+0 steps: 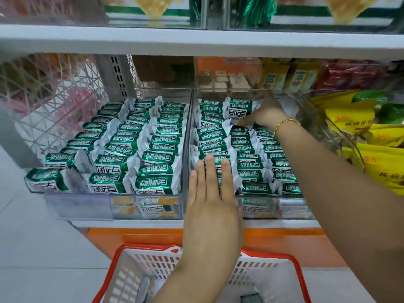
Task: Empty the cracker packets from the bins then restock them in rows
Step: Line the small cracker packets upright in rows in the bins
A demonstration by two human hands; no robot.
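Two clear plastic bins stand side by side on a shelf, the left bin [83, 206] and the right bin [290, 209]. Both hold rows of green and white cracker packets [157, 158]. My left hand [209, 193] lies flat with straight fingers on the front packets of the right bin's left row. Deep in the same bin, my right hand [265, 112] grips a cracker packet [239, 109] near the back; a gold bracelet is on that wrist.
A red and white shopping basket [140, 270] sits on the floor below the shelf, with a packet or two inside. Yellow snack bags [380, 154] crowd the right. A wire rack [50, 101] stands at the left. Another shelf [196, 40] hangs close above the bins.
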